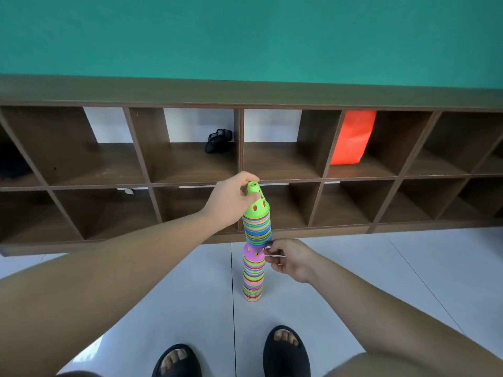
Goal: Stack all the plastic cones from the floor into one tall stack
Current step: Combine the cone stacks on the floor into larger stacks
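Head view | left hand (231,200) grips green tip of upper stack (257,227) | right hand (292,259) pinches its bottom rim, just beside lower stack (253,276) standing below | likely light, stiff, slick, wobbly: hold tip and rim.
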`<state>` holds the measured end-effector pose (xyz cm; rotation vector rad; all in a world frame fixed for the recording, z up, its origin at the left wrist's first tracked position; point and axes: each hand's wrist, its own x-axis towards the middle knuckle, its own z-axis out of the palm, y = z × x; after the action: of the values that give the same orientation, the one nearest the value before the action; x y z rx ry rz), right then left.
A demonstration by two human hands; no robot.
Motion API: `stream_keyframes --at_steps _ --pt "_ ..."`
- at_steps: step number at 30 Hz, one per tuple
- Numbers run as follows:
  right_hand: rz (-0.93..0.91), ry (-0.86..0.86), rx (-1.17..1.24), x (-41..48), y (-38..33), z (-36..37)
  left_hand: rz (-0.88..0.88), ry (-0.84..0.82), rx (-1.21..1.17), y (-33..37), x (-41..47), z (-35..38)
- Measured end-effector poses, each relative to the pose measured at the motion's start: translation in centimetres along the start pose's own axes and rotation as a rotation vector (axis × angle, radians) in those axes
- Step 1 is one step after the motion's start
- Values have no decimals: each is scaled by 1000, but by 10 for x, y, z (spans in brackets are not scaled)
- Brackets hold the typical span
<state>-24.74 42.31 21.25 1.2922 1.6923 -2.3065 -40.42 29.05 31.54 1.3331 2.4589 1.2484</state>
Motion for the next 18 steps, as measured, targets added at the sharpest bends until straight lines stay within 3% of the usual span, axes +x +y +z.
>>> stream_keyframes --at_steps 5,10,18 --pt "14 -19 -205 -6 3 1 -11 -121 36 -7 -5 2" --pt "-87 -26 -317 -18 -8 3 -56 -190 0 1 -23 -27" --pt "-258 -263 -758 -75 -41 56 -234 -119 64 -54 -132 -116"
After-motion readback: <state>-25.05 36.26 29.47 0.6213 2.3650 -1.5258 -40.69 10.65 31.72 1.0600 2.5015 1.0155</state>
